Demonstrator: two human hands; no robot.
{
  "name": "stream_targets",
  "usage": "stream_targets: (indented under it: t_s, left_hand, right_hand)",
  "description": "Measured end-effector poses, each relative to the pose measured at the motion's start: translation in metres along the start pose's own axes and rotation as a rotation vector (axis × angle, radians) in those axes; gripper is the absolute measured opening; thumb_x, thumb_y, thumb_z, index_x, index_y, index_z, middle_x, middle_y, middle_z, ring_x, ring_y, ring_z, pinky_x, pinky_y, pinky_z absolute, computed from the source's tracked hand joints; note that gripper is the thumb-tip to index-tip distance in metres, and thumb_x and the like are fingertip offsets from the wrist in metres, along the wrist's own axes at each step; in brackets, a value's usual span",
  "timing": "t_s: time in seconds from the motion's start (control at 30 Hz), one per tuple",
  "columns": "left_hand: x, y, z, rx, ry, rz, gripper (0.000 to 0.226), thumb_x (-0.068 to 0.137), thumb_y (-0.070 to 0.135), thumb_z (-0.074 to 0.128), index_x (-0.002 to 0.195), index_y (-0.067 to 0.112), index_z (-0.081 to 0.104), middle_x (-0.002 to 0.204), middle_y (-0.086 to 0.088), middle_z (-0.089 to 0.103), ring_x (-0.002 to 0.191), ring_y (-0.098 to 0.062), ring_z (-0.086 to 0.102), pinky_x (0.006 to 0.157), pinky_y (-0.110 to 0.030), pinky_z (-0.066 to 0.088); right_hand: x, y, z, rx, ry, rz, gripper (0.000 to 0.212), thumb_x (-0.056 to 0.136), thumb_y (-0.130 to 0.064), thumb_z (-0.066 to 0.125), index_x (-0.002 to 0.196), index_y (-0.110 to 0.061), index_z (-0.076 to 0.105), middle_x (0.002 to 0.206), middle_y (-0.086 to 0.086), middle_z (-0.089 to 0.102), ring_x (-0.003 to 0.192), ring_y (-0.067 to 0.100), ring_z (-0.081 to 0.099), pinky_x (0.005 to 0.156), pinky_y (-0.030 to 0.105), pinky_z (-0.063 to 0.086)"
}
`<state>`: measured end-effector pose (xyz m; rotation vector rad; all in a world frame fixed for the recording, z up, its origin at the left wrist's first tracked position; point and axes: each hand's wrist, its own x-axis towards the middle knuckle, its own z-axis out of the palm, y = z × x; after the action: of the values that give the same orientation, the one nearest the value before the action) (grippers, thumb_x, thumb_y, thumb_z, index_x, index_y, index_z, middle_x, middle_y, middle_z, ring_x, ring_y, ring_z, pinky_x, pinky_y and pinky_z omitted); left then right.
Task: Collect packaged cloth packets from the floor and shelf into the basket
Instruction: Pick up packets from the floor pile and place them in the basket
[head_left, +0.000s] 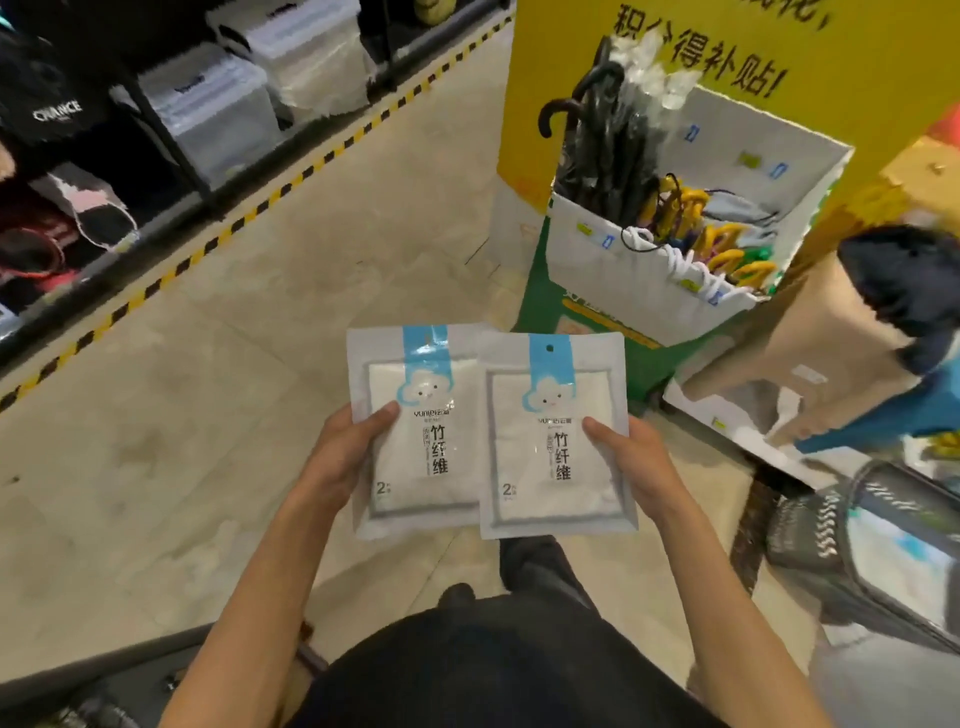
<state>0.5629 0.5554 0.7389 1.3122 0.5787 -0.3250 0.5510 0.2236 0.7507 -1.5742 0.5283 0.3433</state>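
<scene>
Two white cloth packets with blue cloud labels are held side by side in front of me above the floor. My left hand (340, 460) grips the left packet (415, 431) at its left edge, thumb on the front. My right hand (631, 462) grips the right packet (553, 436) at its right edge; this packet overlaps the left one slightly. A dark mesh basket (852, 545) stands low at the right, with pale blue-and-white packets showing inside.
A white display box (613, 270) of umbrellas stands ahead on a green stand before a yellow sign. A brown cardboard box (810, 353) sits to the right. Shelving with plastic bins (218, 109) and clothing runs along the left, behind yellow-black floor tape. Tan floor lies between.
</scene>
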Motion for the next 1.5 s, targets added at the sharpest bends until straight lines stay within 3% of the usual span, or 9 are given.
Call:
stream_targets:
  t_s: [0.1,0.27,0.43,0.6,0.7,0.87,1.2,1.37,1.5]
  left_hand:
    - [-0.009,-0.011,0.015,0.058,-0.073,-0.003,0.014,0.094,0.008,0.064,0.107,0.007,0.069,0.1,-0.009,0.077,0.09,-0.025,0.073,0.084,-0.036,0.06]
    - [-0.022,-0.032,0.05,0.183,-0.2,-0.025,0.012,0.096,0.007,0.062,0.105,0.007,0.07,0.095,-0.007,0.078,0.081,-0.018,0.075,0.068,-0.027,0.061]
    - [-0.029,-0.051,0.095,0.317,-0.294,-0.059,0.014,0.096,0.01,0.064,0.107,0.005,0.071,0.098,-0.01,0.077,0.087,-0.023,0.075,0.08,-0.035,0.06]
    - [-0.042,-0.072,0.167,0.418,-0.433,-0.088,0.011,0.097,0.007,0.061,0.104,0.003,0.069,0.089,-0.007,0.078,0.076,-0.017,0.075,0.063,-0.027,0.06]
    - [-0.053,-0.098,0.212,0.476,-0.481,-0.093,0.01,0.095,0.009,0.065,0.103,0.006,0.07,0.097,-0.011,0.077,0.083,-0.022,0.076,0.068,-0.033,0.061]
    - [-0.091,-0.149,0.288,0.532,-0.563,-0.117,0.014,0.095,0.014,0.066,0.106,0.007,0.069,0.097,-0.012,0.078,0.087,-0.028,0.076,0.064,-0.033,0.061]
    - [-0.153,-0.226,0.434,0.588,-0.666,-0.154,0.025,0.096,0.017,0.065,0.116,0.002,0.066,0.106,-0.016,0.075,0.099,-0.034,0.073,0.088,-0.048,0.058]
    - [-0.184,-0.247,0.506,0.652,-0.771,-0.152,0.026,0.096,0.022,0.067,0.117,0.007,0.067,0.11,-0.014,0.075,0.1,-0.032,0.073,0.092,-0.05,0.056]
    - [-0.197,-0.263,0.564,0.683,-0.821,-0.184,0.034,0.095,0.026,0.067,0.123,0.006,0.066,0.112,-0.013,0.075,0.102,-0.032,0.073,0.093,-0.051,0.055]
  right_hand:
    - [-0.035,0.027,-0.022,0.073,0.112,0.017,0.027,0.09,-0.02,0.072,0.114,-0.009,0.069,0.099,0.006,0.077,0.088,0.025,0.075,0.067,0.032,0.06]
    - [-0.084,0.067,-0.06,0.193,0.26,0.024,0.025,0.09,-0.018,0.071,0.113,-0.008,0.069,0.098,0.008,0.077,0.086,0.024,0.075,0.063,0.029,0.06]
    - [-0.132,0.109,-0.108,0.329,0.414,0.013,0.027,0.092,-0.018,0.07,0.117,-0.009,0.068,0.104,0.01,0.076,0.092,0.025,0.075,0.069,0.033,0.062]
    - [-0.182,0.146,-0.161,0.43,0.568,-0.01,0.024,0.091,-0.016,0.07,0.114,-0.009,0.069,0.101,0.009,0.077,0.092,0.026,0.075,0.075,0.037,0.062]
    - [-0.209,0.173,-0.201,0.469,0.636,0.018,0.029,0.09,-0.02,0.072,0.116,-0.008,0.069,0.104,0.009,0.076,0.094,0.026,0.074,0.084,0.043,0.06]
    - [-0.251,0.22,-0.273,0.513,0.741,0.082,0.027,0.086,-0.024,0.076,0.107,-0.009,0.071,0.1,0.009,0.077,0.09,0.025,0.075,0.075,0.035,0.06]
    - [-0.333,0.282,-0.412,0.604,0.839,0.126,0.024,0.087,-0.022,0.075,0.106,-0.008,0.07,0.097,0.009,0.077,0.086,0.024,0.075,0.065,0.031,0.061]
    - [-0.361,0.294,-0.473,0.641,0.894,0.162,0.037,0.083,-0.027,0.078,0.111,-0.005,0.068,0.101,0.01,0.077,0.095,0.029,0.073,0.089,0.047,0.058]
    - [-0.365,0.296,-0.515,0.662,0.928,0.152,0.042,0.081,-0.028,0.079,0.113,-0.004,0.068,0.103,0.01,0.076,0.096,0.029,0.073,0.092,0.05,0.056]
